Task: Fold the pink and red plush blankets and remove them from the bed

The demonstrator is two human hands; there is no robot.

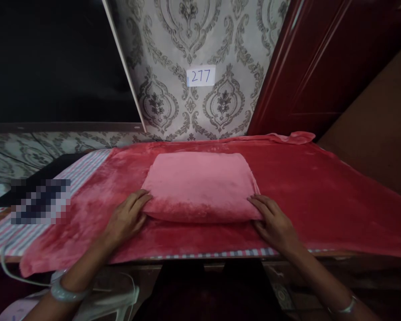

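Head camera viewer: What are the hands doing?

Describer: A folded pink cloth lies mid-table on a red plush blanket, close to the near edge. The left hand rests flat, fingers loosely spread, touching its near left corner. The right hand lies flat, fingers together, at its near right corner.

Viewer: Anything else?

Describer: A paper label reading 277 hangs on the patterned wall.
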